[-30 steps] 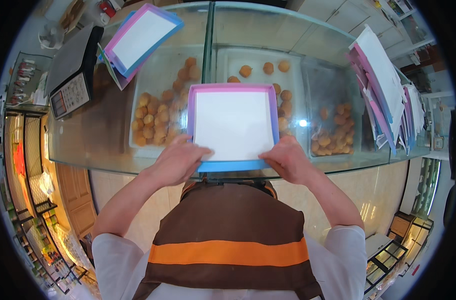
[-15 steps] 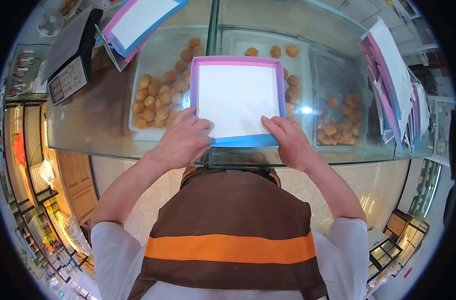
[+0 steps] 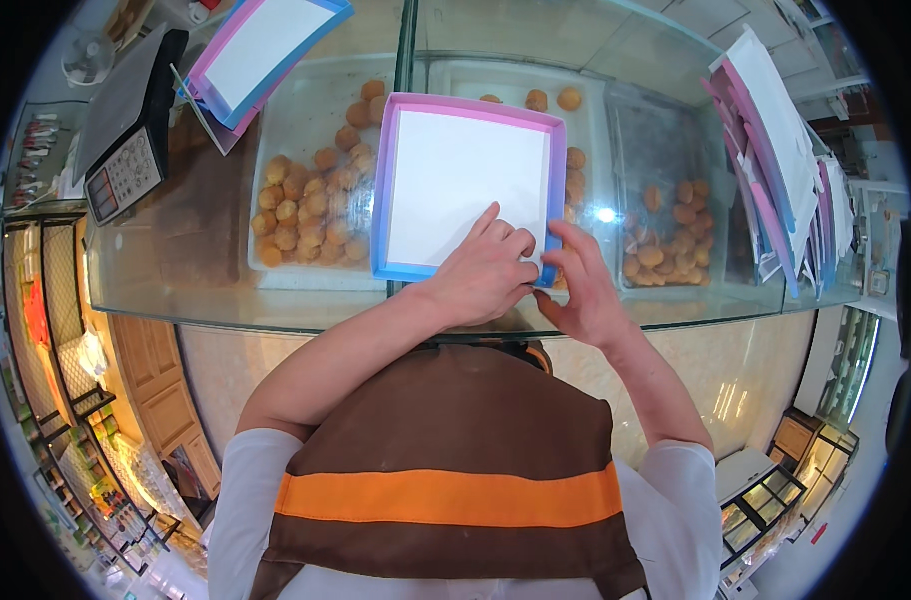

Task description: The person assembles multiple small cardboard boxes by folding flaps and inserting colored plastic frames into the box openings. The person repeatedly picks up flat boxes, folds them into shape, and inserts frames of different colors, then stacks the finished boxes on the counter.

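Note:
A shallow cardboard box (image 3: 466, 190) with a white inside and pink-to-blue walls lies on the glass counter in front of me. My left hand (image 3: 486, 268) reaches across to its near right corner. The index finger stretches over the white floor, while the other fingers curl at the near wall. At that same corner, my right hand (image 3: 588, 295) has thumb and fingers bent round the outside, touching the right wall. Both hands partly cover the corner, so the exact fold of the cardboard there is hidden.
Under the glass are trays of round golden-brown pastries (image 3: 311, 215), with more pastries (image 3: 676, 240) at the right. A scale (image 3: 126, 170) and another box (image 3: 266, 45) stand at the left. Flat box pieces (image 3: 766, 160) lean in a stack at the right.
My left hand has moved right, from the box's near left side to its near right corner. The right hand has shifted round that corner. The box has turned slightly clockwise.

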The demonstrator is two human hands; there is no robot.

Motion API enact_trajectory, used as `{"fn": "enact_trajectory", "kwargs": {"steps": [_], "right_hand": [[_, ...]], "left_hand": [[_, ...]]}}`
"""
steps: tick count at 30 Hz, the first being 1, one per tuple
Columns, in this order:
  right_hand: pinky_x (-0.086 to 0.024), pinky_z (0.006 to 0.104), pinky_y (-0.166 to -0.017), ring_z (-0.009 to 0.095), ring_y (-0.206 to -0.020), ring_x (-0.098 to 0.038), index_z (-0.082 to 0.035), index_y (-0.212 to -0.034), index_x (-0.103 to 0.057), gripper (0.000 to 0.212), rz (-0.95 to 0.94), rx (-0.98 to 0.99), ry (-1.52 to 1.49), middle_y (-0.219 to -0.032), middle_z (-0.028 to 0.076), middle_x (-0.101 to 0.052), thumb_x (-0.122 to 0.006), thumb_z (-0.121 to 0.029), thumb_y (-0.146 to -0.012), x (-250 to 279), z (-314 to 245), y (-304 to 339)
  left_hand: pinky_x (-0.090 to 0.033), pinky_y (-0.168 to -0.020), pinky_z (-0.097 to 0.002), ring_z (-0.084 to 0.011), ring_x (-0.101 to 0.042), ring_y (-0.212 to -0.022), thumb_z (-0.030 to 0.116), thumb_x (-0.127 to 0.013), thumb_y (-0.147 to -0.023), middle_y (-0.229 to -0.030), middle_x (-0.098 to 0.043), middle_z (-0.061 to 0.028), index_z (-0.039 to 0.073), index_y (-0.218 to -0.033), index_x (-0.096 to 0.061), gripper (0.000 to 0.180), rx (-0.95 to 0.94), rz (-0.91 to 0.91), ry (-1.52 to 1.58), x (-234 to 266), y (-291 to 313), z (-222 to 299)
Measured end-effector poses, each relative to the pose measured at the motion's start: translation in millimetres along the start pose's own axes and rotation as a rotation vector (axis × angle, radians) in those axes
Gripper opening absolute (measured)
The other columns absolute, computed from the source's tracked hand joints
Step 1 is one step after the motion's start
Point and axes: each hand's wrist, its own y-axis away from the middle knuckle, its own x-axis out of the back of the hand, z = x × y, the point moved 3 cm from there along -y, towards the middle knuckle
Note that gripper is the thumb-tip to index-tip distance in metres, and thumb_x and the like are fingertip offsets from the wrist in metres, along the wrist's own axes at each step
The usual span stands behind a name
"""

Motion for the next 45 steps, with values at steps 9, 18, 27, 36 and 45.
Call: {"fn": "enact_trajectory", "kwargs": {"steps": [9, 18, 27, 36, 45], "right_hand": [[-0.048, 0.0526, -0.102, 0.044, -0.125, -0.058, -0.005, -0.092, -0.065, 0.025, -0.03, 0.081, 0.21, -0.122, 0.016, -0.063, -0.08, -0.001, -0.073, -1, 4, 6], [-0.052, 0.0526, -0.098, 0.044, -0.12, -0.062, -0.004, -0.094, -0.066, 0.022, 0.119, 0.071, 0.203, -0.114, 0.014, -0.067, -0.078, 0.002, -0.076, 2, 12, 3], [-0.046, 0.0516, -0.111, 0.043, -0.12, -0.062, -0.004, -0.113, -0.07, 0.032, 0.074, -0.007, 0.42, -0.126, 0.016, -0.067, -0.075, 0.001, -0.082, -1, 16, 5], [-0.044, 0.0518, -0.111, 0.043, -0.132, -0.054, -0.002, -0.142, -0.057, 0.065, 0.436, -0.091, 0.366, -0.143, 0.021, -0.058, -0.078, -0.006, -0.081, 42, -9, -10], [-0.047, 0.0508, -0.106, 0.038, -0.127, -0.058, -0.002, -0.137, -0.061, 0.053, 0.882, -0.316, 0.83, -0.139, 0.019, -0.062, -0.076, -0.012, -0.087, 205, 115, -52]], "left_hand": [[-0.051, -0.093, -0.0427, -0.0308, -0.062, -0.106, 0.012, -0.078, -0.079, -0.11, -0.064, -0.0104, 0.009, -0.089, -0.069, 0.014, -0.022, 0.102, -0.218, 22, 52, -21], [-0.049, -0.109, -0.0481, -0.0317, -0.065, -0.121, 0.007, -0.07, -0.081, -0.106, -0.066, -0.0094, 0.007, -0.094, -0.066, 0.014, 0.01, 0.443, -0.552, 64, 84, -50], [-0.055, -0.082, -0.0432, -0.0295, -0.068, -0.098, 0.004, -0.069, -0.078, -0.089, -0.062, -0.0089, 0.006, -0.093, -0.065, 0.016, 0.037, 0.392, -0.546, 64, 75, -56], [-0.05, -0.072, -0.047, -0.0343, -0.061, -0.084, 0.007, -0.064, -0.084, -0.082, -0.06, -0.0116, 0.008, -0.079, -0.06, 0.007, 0.228, 0.789, -0.982, 221, 38, -91], [-0.049, -0.082, -0.0467, -0.0324, -0.065, -0.094, 0.018, -0.067, -0.096, -0.1, -0.071, -0.0106, 0.008, -0.093, -0.074, 0.013, 0.801, 0.5, -1.087, 250, 73, -163]]}}
